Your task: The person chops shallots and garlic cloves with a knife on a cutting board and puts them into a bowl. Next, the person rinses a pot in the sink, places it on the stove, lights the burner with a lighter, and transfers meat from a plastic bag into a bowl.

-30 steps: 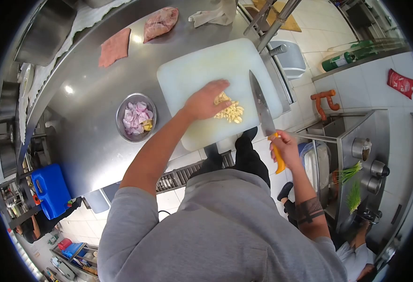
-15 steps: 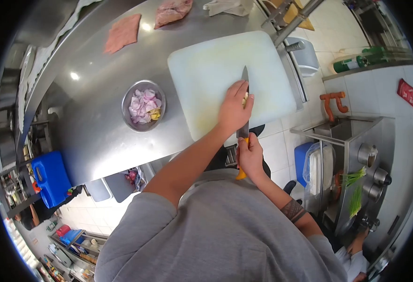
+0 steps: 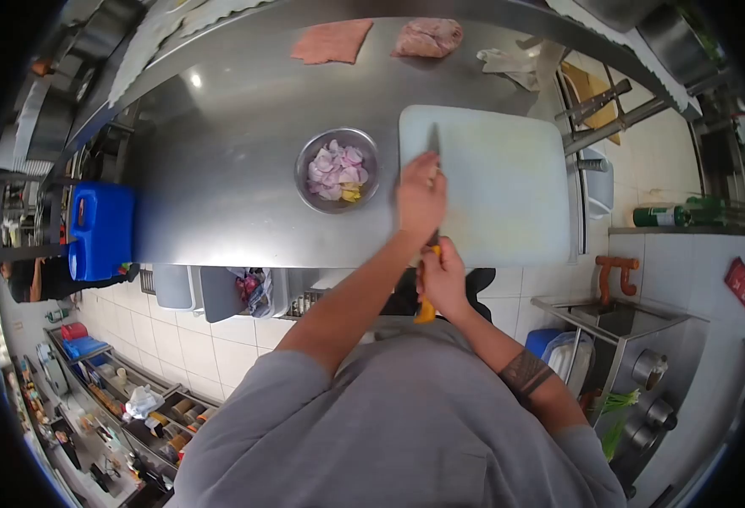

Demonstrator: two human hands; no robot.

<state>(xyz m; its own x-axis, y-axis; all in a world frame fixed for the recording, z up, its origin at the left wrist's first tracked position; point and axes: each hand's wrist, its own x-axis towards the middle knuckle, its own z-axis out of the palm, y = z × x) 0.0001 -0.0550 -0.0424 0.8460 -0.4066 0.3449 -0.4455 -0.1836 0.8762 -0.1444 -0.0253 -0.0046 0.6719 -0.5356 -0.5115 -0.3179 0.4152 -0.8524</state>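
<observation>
Centrally, right hand (image 3: 444, 278) wraps fingers round yellow handle (image 3: 425, 312) of knife (image 3: 435, 140); left hand (image 3: 421, 201) covers blade over left side of cutting board (image 3: 508, 186), grip unclear. Bowl (image 3: 302, 184) left on worktop (image 3: 220, 169).

Knife (image 3: 435, 142) w/ yellow-orange grip (image 3: 426, 311), partly hidden; blade over L side of wht board (image 3: 508, 178), tip fwd.

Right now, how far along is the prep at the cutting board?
Looks done: pinkish-white slices in the bowl; the visible cutting board shows no loose pieces. In hand: knife in the right hand, left hand over its blade near the board's left edge. Remaining, likely: clearing the blade; what that hand covers is mostly hidden.
</observation>
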